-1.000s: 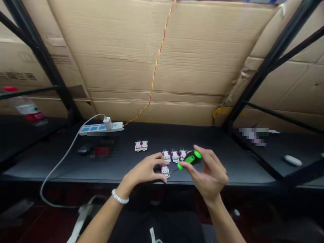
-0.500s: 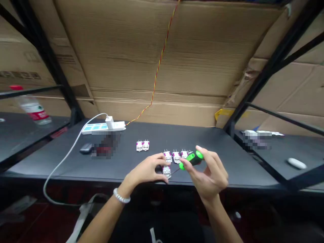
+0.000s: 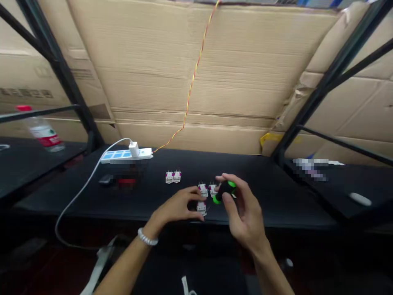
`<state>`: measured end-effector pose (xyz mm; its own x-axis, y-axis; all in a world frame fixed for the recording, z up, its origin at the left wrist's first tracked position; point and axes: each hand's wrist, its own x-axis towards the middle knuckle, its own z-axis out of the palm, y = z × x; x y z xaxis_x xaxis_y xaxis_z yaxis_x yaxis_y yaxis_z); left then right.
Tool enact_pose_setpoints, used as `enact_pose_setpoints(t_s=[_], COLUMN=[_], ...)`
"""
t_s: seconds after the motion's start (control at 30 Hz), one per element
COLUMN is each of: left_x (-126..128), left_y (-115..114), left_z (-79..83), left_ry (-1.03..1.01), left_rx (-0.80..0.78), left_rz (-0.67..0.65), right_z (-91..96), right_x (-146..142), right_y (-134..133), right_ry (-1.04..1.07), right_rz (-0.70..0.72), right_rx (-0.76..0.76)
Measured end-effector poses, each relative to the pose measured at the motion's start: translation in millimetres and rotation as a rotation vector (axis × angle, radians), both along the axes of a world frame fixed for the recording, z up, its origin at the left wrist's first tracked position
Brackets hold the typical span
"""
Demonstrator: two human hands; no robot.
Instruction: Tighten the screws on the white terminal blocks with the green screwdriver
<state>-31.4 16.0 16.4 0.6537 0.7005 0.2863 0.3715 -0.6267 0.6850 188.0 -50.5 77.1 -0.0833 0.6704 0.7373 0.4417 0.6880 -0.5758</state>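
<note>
My right hand is closed round a short screwdriver with a green and black handle, its thin shaft pointing down-left toward a small white and purple part near the table's front edge. My left hand, with a bead bracelet on its wrist, rests on the black table and pinches that part between thumb and fingers. Just behind lie two more such parts in a row. A separate pair sits further left.
A white power strip with a plugged charger and white cable lies at the back left. Near it sits a dark small object. A water bottle stands far left. Cardboard sheets form the back wall, black frame bars cross both sides, and a white object lies right.
My right hand has moved left and slightly away with the screwdriver, now covering part of the row of white parts. My left hand has stayed on the near part.
</note>
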Motion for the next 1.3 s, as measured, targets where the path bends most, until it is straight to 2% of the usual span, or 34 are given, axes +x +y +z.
enact_pose_setpoints(t_s=[0.13, 0.2, 0.43, 0.5, 0.63, 0.83, 0.93, 1.03, 1.1, 1.23, 1.3], left_x=[-1, -1, 0, 0, -1, -1, -1, -1, -1, -1, -1], left_y=[0, 0, -1, -1, 0, 2, 2, 1, 1, 1, 2], left_z=[0.0, -0.9, 3.0, 3.2, -1.4, -3.2, -2.8, -2.2, -1.6, -1.7, -2.7], left_ry=[0.0, 0.003, -0.009, -0.004, -0.024, -0.035, -0.041, -0.021, -0.014, -0.016, -0.022], left_rx=[0.018, 0.012, -0.011, -0.004, 0.004, 0.003, 0.017, 0.014, 0.007, 0.014, 0.02], left_rz=[0.001, -0.001, -0.006, -0.012, -0.011, -0.032, -0.031, -0.014, -0.014, -0.032, -0.029], right_z=[14.1, 18.3, 25.5, 23.2, 14.1, 15.3, 18.5, 17.4, 16.0, 17.7, 20.0], right_x=[-5, -5, -3, -5, -9, -8, -9, -9, -7, -2, -3], right_y=[1, 1, -9, -5, 10, 6, 6, 13, 16, 13, 11], right_ry=[-0.049, -0.029, -0.098, -0.049, 0.14, 0.088, 0.05, 0.106, 0.126, 0.067, 0.018], right_rz=[-0.246, -0.288, -0.031, -0.015, -0.077, 0.111, 0.033, -0.082, -0.061, 0.086, 0.035], right_rx=[0.224, 0.262, 0.119, 0.101, 0.08, -0.045, -0.002, 0.051, 0.031, -0.048, -0.028])
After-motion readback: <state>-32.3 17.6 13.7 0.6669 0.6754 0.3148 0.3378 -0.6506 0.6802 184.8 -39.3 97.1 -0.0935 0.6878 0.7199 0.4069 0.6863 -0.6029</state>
